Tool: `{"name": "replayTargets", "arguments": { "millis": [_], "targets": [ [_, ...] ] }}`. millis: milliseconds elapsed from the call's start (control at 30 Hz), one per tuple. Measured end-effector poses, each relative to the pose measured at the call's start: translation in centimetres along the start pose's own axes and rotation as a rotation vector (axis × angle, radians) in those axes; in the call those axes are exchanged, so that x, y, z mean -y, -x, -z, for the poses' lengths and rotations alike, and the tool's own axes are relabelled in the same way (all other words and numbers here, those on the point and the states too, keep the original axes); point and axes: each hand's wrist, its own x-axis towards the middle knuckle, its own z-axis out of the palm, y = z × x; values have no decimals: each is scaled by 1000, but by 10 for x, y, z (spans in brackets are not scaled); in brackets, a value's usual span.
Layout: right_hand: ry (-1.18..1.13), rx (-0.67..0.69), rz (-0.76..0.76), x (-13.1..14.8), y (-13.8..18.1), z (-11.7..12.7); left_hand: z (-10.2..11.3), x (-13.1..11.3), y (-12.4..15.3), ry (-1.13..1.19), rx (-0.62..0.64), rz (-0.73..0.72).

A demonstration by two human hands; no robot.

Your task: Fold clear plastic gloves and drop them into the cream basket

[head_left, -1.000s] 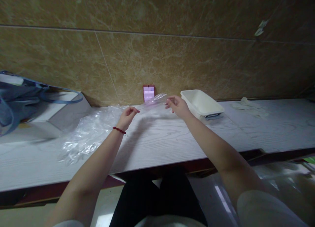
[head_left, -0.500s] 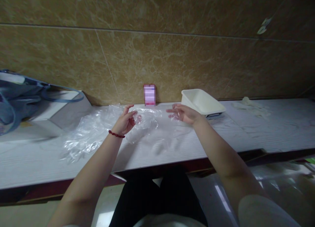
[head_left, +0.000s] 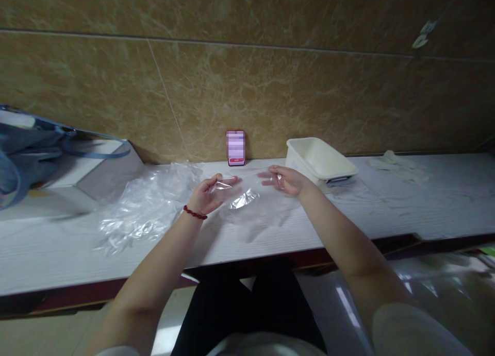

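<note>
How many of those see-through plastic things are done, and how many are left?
No finished stack shows, as far as I can tell. In hand: the left hand and right hand pinch one clear plastic piece, stretched between them above the counter. Left: probably the crumpled plastic pile beside the left hand, too tangled to count.

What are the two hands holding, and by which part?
The left hand and right hand pinch one clear plastic piece by its top edge, one at each end.
</note>
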Motion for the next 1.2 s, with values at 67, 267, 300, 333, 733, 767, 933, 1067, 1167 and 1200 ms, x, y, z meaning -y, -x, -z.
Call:
{"name": "replayTargets", "arguments": {
  "millis": [67, 267, 300, 333, 733, 767, 933, 1067, 1167, 1200],
  "targets": [
    [29, -16, -13, 2, -3, 2, -1, 0, 1, -8, 49, 58],
    [80, -85, 25, 12, -11, 1, 9, 4, -4, -241, 56, 182],
    [123, -102, 56, 16, -15, 1, 13, 4, -9, -303, 44, 173],
    [176, -121, 98, 21, -18, 1, 18, 4, -15, -376, 28, 148],
    [1055, -76, 864, 36, 18, -23, 74, -29, -48, -1358, -165, -511],
    [1140, 3, 853, 23, 23, -23, 79, -28, -45, -1426, -114, -482],
    [1491, 229, 747, -58, 23, -16, 108, -15, -38, -1675, 200, -174],
    [1650, 212, 681, -103, 24, -13, 107, -2, -37, -1755, 106, -194],
    [1693, 146, 653, -115, 30, -16, 89, 9, -35, -1723, 157, -213],
    [1702, 134, 644, -116, 32, -16, 82, 13, -35, -1717, 203, -204]
  ]
}}
